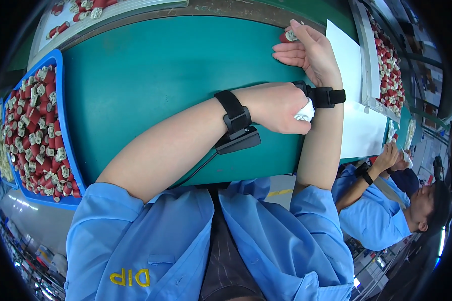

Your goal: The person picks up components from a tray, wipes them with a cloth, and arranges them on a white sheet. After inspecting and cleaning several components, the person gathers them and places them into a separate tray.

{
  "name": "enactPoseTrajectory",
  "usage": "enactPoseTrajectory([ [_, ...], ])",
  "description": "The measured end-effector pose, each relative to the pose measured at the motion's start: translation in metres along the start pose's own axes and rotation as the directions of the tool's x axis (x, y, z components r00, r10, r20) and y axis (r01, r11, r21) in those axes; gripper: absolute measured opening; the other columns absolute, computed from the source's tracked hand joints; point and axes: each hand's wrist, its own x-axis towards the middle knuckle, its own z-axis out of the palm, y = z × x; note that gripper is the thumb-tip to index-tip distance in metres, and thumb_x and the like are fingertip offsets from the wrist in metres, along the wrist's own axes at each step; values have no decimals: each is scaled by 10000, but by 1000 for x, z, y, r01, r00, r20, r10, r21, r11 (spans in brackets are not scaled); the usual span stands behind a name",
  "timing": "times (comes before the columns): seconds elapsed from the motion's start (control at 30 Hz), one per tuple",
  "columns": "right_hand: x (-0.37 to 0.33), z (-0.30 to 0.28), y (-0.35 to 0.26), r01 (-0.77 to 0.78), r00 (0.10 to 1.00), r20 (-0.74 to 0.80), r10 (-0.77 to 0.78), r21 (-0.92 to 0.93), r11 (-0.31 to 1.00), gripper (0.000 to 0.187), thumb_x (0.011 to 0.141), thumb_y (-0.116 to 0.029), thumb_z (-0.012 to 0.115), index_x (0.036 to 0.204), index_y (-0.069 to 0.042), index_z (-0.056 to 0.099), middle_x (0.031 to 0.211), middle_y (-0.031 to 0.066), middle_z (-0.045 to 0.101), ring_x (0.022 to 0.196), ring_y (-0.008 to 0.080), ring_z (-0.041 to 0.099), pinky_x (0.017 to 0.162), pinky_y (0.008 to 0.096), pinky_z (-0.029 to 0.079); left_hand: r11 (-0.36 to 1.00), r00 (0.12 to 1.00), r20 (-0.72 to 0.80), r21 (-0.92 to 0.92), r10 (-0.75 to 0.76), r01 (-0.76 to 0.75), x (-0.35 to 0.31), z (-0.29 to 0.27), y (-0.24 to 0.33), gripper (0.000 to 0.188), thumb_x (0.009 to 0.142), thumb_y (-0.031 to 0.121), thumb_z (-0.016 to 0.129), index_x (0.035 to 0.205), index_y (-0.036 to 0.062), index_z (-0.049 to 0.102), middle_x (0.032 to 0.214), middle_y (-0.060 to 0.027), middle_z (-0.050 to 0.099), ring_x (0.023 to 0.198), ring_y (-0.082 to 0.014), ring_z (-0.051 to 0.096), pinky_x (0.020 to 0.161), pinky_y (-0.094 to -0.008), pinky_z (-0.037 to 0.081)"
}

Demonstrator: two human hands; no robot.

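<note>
My left hand is closed in a fist around a crumpled white wad, which looks like tissue or cloth. It sits against my right forearm, just below the wrist. Farther up, near the far edge of the green work surface, my right hand pinches a small red cylindrical part with a whitish end between thumb and index finger. Its other fingers are loosely extended. A black strap with a small box circles my left wrist, and another black strap is on the right.
A blue bin heaped with red-and-white parts stands at the left. More such parts lie on a white tray at the far left and in a tray at the right. White sheets lie beside my right arm. A co-worker works at the right.
</note>
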Motion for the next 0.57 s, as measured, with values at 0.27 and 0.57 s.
enactPoseTrajectory([
  [0.27,-2,1,-1,37,999,-18,-37,-15,999,474,970,-449,581,1108,3,550,830,209,709,733,251,738,650,301,624,1000,1000,18,19,-12,12,-2,-2,4,296,819,290,633,781,-4,628,706,-180,639,667,-335,628,630,-429,496],
  [0.57,1,-13,8,-8,987,157,-23,191,982,513,973,-511,529,1176,-40,542,872,234,712,719,255,739,601,274,616,994,983,154,60,-98,89,1,-6,5,279,810,273,640,889,6,632,789,-205,659,748,-361,645,696,-442,511],
])
